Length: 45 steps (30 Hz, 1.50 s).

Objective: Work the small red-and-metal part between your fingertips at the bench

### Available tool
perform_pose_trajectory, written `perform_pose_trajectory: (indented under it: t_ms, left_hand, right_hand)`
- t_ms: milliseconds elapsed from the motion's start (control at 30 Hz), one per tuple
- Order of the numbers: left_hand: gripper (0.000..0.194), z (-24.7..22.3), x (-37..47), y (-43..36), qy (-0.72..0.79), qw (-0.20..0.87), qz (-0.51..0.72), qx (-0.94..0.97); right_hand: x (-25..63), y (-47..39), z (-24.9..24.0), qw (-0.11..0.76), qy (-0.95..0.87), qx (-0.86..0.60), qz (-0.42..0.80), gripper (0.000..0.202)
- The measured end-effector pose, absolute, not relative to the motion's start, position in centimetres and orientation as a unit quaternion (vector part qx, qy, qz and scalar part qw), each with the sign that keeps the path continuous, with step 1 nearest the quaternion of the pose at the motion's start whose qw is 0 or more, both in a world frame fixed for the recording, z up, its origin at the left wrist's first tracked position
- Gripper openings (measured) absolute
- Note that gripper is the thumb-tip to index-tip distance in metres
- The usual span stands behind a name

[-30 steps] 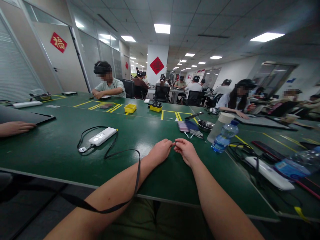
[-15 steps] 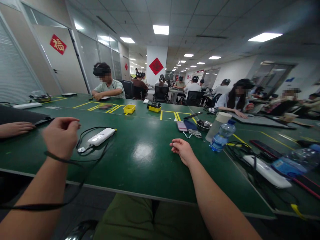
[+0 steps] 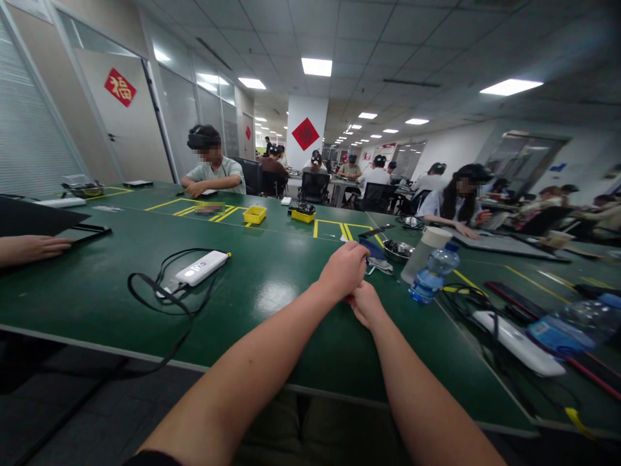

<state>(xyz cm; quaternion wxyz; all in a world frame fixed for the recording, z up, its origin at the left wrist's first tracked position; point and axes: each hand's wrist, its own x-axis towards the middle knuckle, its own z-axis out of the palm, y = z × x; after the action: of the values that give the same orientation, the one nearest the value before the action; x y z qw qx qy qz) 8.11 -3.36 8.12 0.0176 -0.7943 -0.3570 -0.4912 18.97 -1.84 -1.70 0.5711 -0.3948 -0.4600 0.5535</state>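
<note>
My left hand (image 3: 343, 270) is closed, its fingers bent and pressed together over my right hand, right of the centre of the green table (image 3: 262, 259). My right hand (image 3: 365, 304) touches it from below, with fingers curled in. Whether something small is between the fingers is hidden. Just beyond my hands lie a grey cloth (image 3: 381, 265) and a dark blue item (image 3: 372, 249). A clear bottle with a blue label (image 3: 433, 275) stands to their right, beside a pale cup (image 3: 423, 251).
A white power bank (image 3: 202, 268) with black cable lies at left. Farther back are yellow trays (image 3: 255, 215) and a metal bowl (image 3: 398, 250). A second bottle (image 3: 575, 323) and white device (image 3: 518, 342) lie right. Another person's hand (image 3: 41, 249) rests far left; people sit opposite.
My left hand has swung right from beside the power bank to meet my right hand. The black cable no longer crosses my left wrist. The folder at far left has shifted slightly.
</note>
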Motion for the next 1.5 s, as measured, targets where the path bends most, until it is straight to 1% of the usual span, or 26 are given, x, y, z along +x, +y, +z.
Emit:
perform_pose_trajectory:
  t_ms: [67, 167, 267, 400, 500, 567, 700, 800, 900, 1067, 1200, 1500]
  left_hand:
    - [0.022, 8.9, 9.5, -2.3, -0.352, 0.011, -0.515, -0.781]
    - [0.023, 8.5, 9.3, -0.4, -0.375, -0.004, -0.5, -0.781]
    - [0.025, 7.1, 7.2, 1.2, -0.412, -0.016, -0.434, -0.801]
    - [0.024, 5.2, 4.1, 1.8, -0.422, -0.03, -0.313, -0.85]
    - [0.022, 3.6, 3.1, 1.3, -0.424, -0.1, -0.241, -0.867]
    - [0.022, 2.4, 3.2, 0.9, -0.433, -0.169, -0.255, -0.848]
    - [0.022, 0.2, 3.5, 0.4, -0.445, -0.333, -0.349, -0.755]
    - [0.017, -0.8, 3.2, 0.0, -0.402, -0.445, -0.396, -0.695]
    - [0.015, -1.1, 2.3, -0.3, -0.38, -0.521, -0.416, -0.641]
    - [0.015, -1.0, 1.2, -0.5, -0.358, -0.637, -0.426, -0.534]
    - [0.016, -1.1, 0.9, -0.2, -0.342, -0.682, -0.419, -0.492]
    - [0.022, -1.2, 0.4, 0.1, -0.325, -0.709, -0.41, -0.474]
  right_hand:
    - [19.1, -1.7, -1.9, 0.59, -0.444, -0.386, 0.553, 0.022]
    - [19.2, -1.9, -1.6, 0.575, -0.437, -0.382, 0.576, 0.021]
    - [19.2, -2.2, -0.9, 0.537, -0.452, -0.395, 0.592, 0.023]
    - [19.0, -2.2, -0.5, 0.515, -0.468, -0.41, 0.59, 0.021]
    - [19.0, -2.0, -0.6, 0.512, -0.468, -0.405, 0.596, 0.023]
    - [19.1, -2.0, -0.7, 0.516, -0.463, -0.404, 0.597, 0.024]
    - [19.0, -2.2, -0.6, 0.532, -0.463, -0.413, 0.576, 0.025]
    - [18.7, -2.6, -0.3, 0.532, -0.473, -0.414, 0.568, 0.025]
    - [18.3, -2.9, -0.1, 0.518, -0.477, -0.419, 0.573, 0.022]
    - [18.0, -3.1, 0.1, 0.492, -0.467, -0.427, 0.598, 0.02]
    - [18.2, -3.0, 0.1, 0.489, -0.45, -0.424, 0.616, 0.019]
    - [18.5, -2.8, -0.3, 0.487, -0.461, -0.406, 0.622, 0.02]
